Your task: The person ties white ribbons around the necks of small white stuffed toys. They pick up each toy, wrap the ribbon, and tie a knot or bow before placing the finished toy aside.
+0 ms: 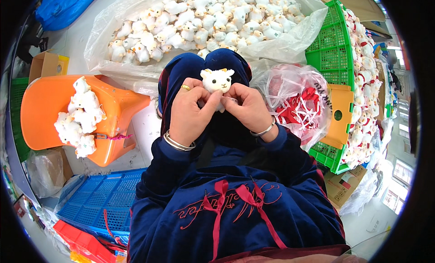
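Above my lap, both hands hold a small white plush sheep (217,80) with dark eyes and pale horns. My left hand (192,110) pinches it from the left, thumb below its face; a ring sits on one finger. From the other side my right hand (250,108) grips its lower part with thumb and fingers pressed together. Most of the toy's body is hidden behind my fingers. To the right lies a clear plastic bag (283,79) with red pieces and white ribbons (302,110) inside.
Many more white plush sheep (195,25) fill a large plastic sheet ahead. Several sit on an orange stool (41,111) at left. A green crate (328,41) stands at right, beside a pile of red-trimmed toys (364,91). A blue crate (97,202) is at lower left.
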Tool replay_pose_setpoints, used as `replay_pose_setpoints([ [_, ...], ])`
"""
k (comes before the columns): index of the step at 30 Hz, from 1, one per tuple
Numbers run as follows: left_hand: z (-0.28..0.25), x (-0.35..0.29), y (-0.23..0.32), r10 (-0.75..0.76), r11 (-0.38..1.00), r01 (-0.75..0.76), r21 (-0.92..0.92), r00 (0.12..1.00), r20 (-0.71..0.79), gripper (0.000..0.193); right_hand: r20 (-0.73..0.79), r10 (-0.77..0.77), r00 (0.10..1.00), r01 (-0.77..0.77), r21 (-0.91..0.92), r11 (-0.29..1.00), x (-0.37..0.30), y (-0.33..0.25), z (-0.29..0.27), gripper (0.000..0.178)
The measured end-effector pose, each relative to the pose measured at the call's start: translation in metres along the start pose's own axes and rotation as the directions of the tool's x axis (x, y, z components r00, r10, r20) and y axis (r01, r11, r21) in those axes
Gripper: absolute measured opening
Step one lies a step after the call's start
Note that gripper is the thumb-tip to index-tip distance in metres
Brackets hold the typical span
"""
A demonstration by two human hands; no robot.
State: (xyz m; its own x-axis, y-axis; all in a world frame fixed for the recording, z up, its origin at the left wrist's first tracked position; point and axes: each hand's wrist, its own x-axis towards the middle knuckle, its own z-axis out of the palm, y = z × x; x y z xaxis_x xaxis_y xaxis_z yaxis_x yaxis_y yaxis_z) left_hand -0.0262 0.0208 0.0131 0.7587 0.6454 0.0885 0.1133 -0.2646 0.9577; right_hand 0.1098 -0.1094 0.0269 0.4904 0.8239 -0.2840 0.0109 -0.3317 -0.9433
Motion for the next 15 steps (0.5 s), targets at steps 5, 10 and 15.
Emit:
replay_pose_setpoints([
  [5,0.000,-0.003,-0.003,-0.124,0.969,0.137,-0.205,0.989,0.076,0.008,0.005,-0.040,0.999,0.040,0.016,0.999,-0.001,0.002,0.001,0.014],
  [10,-0.005,0.002,0.003,0.015,0.999,-0.013,-0.033,0.999,0.047,0.008,0.106,0.037,0.994,-0.034,-0.027,0.999,0.002,-0.003,-0.014,0.014],
  [15,0.002,0.001,0.001,0.019,1.000,-0.019,-0.012,0.999,0.028,0.009,0.111,0.095,0.989,-0.086,-0.076,0.993,0.004,-0.010,-0.039,0.021],
])
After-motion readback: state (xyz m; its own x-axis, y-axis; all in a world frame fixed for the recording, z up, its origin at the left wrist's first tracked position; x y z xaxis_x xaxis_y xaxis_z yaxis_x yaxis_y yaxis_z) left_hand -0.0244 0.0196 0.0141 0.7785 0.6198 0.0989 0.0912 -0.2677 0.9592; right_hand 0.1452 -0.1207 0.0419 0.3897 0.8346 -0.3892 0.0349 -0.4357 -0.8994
